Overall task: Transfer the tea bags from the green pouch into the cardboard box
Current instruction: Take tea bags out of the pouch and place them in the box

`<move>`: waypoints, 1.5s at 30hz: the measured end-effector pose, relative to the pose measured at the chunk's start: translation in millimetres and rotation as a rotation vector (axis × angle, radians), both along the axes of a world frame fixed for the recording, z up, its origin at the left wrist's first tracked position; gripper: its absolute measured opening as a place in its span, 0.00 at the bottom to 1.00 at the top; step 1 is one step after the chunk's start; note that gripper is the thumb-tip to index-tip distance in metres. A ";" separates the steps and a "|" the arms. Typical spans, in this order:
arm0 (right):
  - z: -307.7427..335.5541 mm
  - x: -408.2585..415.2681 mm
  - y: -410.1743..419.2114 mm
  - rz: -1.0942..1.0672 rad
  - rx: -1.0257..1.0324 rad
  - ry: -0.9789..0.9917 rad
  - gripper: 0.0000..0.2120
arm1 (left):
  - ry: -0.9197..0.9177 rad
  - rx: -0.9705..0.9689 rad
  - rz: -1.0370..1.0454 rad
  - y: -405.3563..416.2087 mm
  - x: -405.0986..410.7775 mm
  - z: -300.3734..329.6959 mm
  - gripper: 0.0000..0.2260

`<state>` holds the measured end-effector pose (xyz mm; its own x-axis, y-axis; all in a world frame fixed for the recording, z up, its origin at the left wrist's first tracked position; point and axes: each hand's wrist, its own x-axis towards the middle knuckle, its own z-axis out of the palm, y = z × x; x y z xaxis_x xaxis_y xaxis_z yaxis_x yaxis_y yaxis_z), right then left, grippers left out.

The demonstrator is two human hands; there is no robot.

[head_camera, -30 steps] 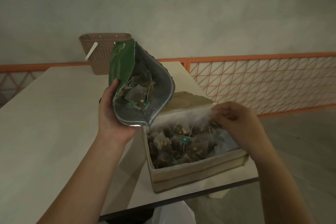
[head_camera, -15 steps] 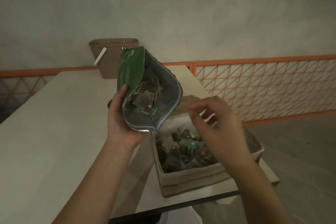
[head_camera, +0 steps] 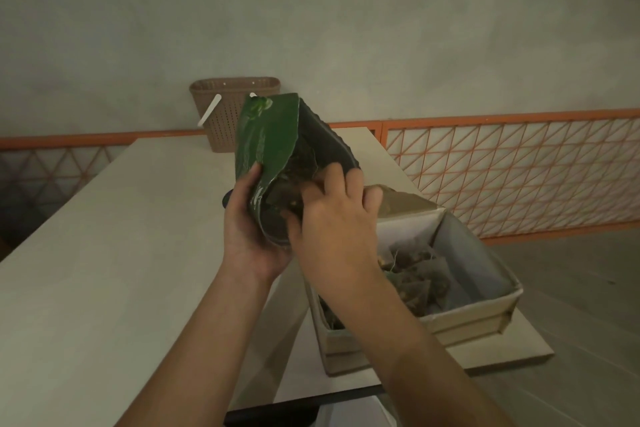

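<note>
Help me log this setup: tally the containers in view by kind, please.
Green pouch: 1
Cardboard box: 1
Woven basket: 1
Total: 3

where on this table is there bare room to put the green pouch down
Bare tabletop stretches left of the left hand, back to the basket. The right edge is crowded: the box of tea bags fills it, leaving a thin strip in front.

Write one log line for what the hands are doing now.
left hand: holds green pouch | right hand: fingers inside pouch | cardboard box: has tea bags
</note>
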<state>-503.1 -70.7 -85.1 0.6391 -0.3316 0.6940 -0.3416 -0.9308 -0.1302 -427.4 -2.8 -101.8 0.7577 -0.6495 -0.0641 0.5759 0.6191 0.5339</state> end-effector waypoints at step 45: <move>-8.8 -72.1 -119.4 0.230 0.701 -0.182 0.07 | -0.018 -0.075 -0.120 -17.7 -3.2 5.7 0.25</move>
